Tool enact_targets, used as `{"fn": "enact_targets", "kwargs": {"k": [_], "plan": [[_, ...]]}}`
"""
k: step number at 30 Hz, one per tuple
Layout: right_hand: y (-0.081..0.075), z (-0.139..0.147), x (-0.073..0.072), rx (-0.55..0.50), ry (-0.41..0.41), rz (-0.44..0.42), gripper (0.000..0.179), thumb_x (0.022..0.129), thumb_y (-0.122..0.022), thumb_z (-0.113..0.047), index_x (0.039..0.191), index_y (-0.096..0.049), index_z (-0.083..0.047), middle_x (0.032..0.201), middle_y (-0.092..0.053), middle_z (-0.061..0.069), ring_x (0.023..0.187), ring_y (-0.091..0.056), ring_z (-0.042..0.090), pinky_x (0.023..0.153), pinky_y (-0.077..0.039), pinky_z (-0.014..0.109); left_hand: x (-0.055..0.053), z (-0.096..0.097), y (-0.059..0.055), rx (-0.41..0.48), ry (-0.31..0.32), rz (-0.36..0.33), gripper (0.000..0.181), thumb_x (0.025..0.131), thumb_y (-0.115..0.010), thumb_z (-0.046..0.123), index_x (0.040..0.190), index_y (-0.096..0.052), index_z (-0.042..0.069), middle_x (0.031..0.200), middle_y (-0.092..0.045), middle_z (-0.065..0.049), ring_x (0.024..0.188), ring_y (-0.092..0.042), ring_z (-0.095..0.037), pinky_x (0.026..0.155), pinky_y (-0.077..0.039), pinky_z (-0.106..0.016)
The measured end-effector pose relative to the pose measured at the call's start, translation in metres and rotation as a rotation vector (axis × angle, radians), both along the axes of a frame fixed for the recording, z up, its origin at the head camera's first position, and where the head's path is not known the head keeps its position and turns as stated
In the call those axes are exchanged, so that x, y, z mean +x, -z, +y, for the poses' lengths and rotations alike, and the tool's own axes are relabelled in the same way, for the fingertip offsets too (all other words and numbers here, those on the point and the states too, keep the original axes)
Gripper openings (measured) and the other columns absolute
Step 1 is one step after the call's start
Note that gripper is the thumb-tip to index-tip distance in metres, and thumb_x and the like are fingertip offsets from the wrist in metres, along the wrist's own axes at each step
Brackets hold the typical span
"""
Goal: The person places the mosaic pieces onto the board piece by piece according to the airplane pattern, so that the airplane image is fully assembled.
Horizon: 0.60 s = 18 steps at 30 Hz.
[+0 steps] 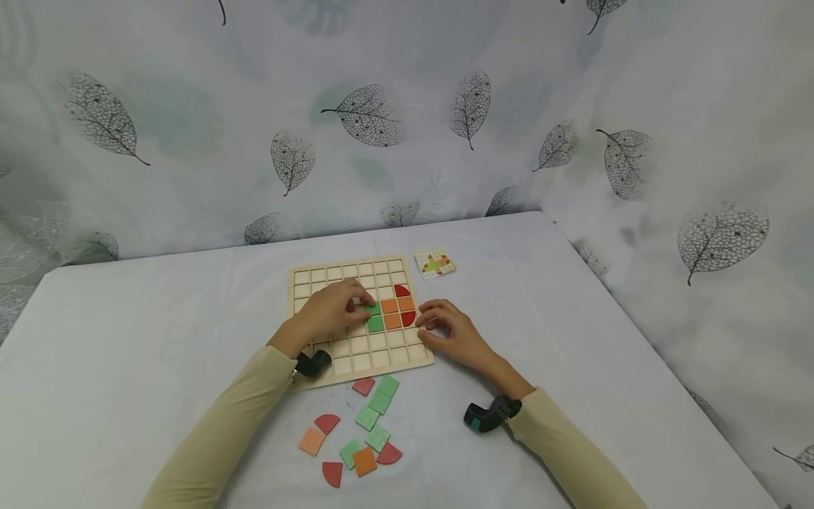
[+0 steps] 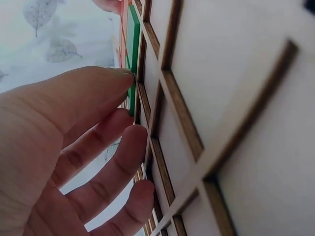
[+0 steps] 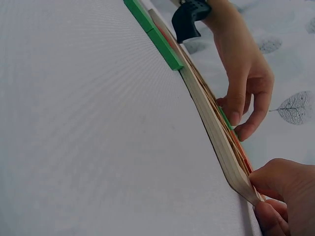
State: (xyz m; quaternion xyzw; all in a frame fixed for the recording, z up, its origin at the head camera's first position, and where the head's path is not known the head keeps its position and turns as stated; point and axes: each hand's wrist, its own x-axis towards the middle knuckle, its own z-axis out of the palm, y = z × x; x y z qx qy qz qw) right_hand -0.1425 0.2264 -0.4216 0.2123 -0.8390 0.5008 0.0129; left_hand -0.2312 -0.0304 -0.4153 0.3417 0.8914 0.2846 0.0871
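A square wooden grid board [image 1: 399,355] lies on the table. My left hand [image 1: 333,309] reaches over it and pinches a green square tile [image 1: 372,309] between thumb and finger, right at a cell. In the left wrist view the thumb presses the edge of that green tile [image 2: 133,54]. Just below sits another green tile [image 1: 375,324]. Orange square tiles [image 1: 389,306] fill cells to the right, with a red quarter-circle tile [image 1: 402,290] above and another red quarter-circle [image 1: 408,319] below. My right hand [image 1: 453,334] grips the board's right edge with thumb and fingers.
Loose tiles lie in front of the board: several green squares [image 1: 367,417], several red quarter-circles [image 1: 327,423] and two orange squares [image 1: 365,461]. A small pattern card [image 1: 435,264] lies beyond the board's far right corner. A leaf-printed cloth [image 1: 407,162] hangs behind the white table [image 1: 159,339].
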Motion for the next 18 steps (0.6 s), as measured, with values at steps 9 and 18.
{"fn": "enact_targets", "kwargs": {"k": [9,18], "plan": [[0.002,0.0,0.001,0.007,0.001,0.001,0.016,0.086,-0.067,0.008,0.101,-0.064,0.011,0.123,-0.053,0.03,0.1,-0.06,0.038,0.089,-0.049,0.049,0.003,-0.002,-0.003,-0.01,0.005,0.001,0.021,0.092,-0.068,0.024,0.108,-0.071,0.011,0.103,-0.062,-0.001,0.081,-0.055,-0.012,0.072,-0.046,-0.03],[0.002,0.0,0.0,0.014,0.005,-0.002,0.016,0.086,-0.067,0.008,0.102,-0.064,0.01,0.124,-0.053,0.029,0.102,-0.06,0.037,0.089,-0.05,0.047,0.012,-0.006,-0.008,-0.009,-0.009,0.027,0.016,0.093,-0.066,0.024,0.104,-0.07,0.013,0.098,-0.061,0.001,0.075,-0.053,-0.009,0.066,-0.046,-0.028]]}}
